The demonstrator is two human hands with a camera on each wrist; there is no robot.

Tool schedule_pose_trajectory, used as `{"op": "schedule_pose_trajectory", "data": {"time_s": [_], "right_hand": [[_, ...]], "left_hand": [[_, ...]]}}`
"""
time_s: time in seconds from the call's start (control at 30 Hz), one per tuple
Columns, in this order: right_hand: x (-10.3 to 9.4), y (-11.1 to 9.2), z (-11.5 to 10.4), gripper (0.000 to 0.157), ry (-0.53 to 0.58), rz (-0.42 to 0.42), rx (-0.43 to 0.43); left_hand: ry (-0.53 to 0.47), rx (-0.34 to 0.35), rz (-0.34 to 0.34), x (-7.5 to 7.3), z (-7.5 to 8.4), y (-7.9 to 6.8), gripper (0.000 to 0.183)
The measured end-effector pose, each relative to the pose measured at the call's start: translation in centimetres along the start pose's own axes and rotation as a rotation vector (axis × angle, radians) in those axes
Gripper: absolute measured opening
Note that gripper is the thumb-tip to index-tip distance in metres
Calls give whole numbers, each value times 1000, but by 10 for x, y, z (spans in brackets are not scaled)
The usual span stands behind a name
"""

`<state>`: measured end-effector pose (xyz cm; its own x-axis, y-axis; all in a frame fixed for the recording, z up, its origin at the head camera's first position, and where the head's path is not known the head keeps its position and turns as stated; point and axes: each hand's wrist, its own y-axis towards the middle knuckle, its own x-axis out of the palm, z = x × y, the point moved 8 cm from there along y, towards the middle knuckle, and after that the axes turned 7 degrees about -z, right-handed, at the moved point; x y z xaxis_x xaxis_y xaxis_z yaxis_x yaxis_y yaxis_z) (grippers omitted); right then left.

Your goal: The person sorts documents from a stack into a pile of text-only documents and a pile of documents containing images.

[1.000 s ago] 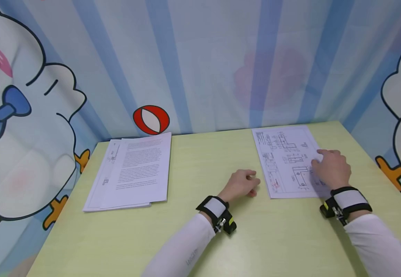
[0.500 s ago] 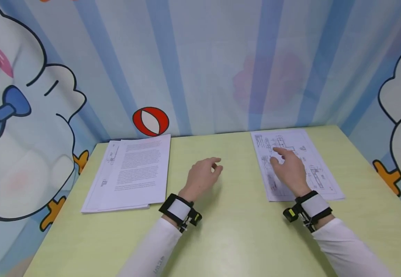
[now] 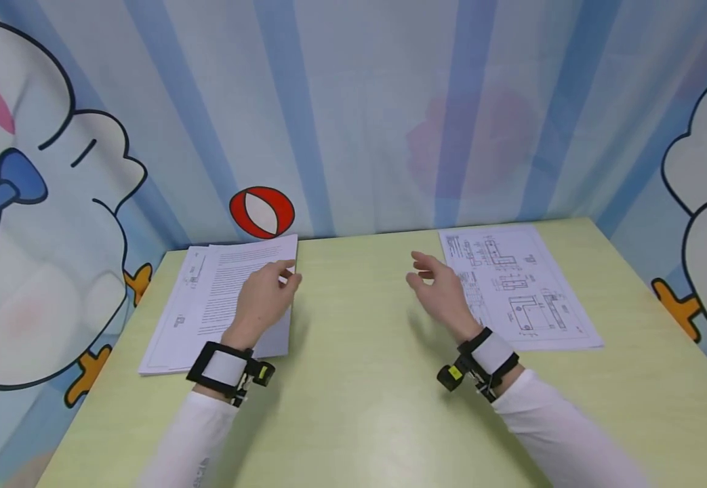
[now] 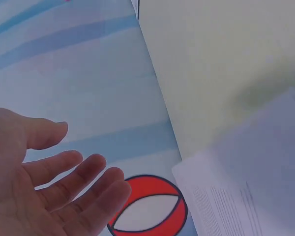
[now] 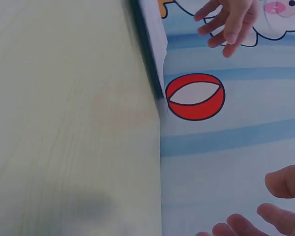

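Holding nothing, both of my hands are released, with fingers loosely bent and thumbs set apart. My left hand (image 3: 261, 298) covers the right part of the paper stack (image 3: 213, 298) at the left of the frame. My right hand (image 3: 441, 291) is right of centre, overlapping the left border of the drawing sheet (image 3: 520, 291). Shadows on the tabletop (image 3: 353, 366) suggest that each hand is raised, and the left wrist view shows my left hand apart from the paper. I judge the fingers are slack simply because they bear no load.

Both lots of paper lie flat toward the rear edge, by the curtain (image 3: 365, 122); my guess is that this keeps each in easy reach and leaves the middle free for my arms. In the stack, a text page (image 3: 219, 271) sits shifted to the right, so a strip of the page beneath (image 3: 176, 318) shows along its left; to me that looks like loose stacking.

The stack's long axis runs from the lower left away toward the curtain, leaning right, its printed lines crossing the short way. The sheet's long axis also runs away from me, leaning toward the upper left.
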<state>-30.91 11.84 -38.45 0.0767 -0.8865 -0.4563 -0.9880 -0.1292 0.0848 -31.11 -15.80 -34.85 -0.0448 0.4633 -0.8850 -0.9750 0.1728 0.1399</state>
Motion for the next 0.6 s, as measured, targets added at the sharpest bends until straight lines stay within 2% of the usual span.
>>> {"op": "schedule_pose_trajectory", "data": {"time_s": [0.1,0.2,0.4,0.6], "right_hand": [[16,6,-3,49,50,-40,41],[33,11,-5,50,66,-71,61],[68,18,-5,52,101,-118,84],[105,23,-8,54,143,-164,101]], "left_hand": [[19,-52,2,-10,-23,-7,42],[31,-97,-29,-15,-45,-13,44],[1,-219,-120,-14,-90,-19,48],[0,-315,-172,-15,-127,-26,53]]}}
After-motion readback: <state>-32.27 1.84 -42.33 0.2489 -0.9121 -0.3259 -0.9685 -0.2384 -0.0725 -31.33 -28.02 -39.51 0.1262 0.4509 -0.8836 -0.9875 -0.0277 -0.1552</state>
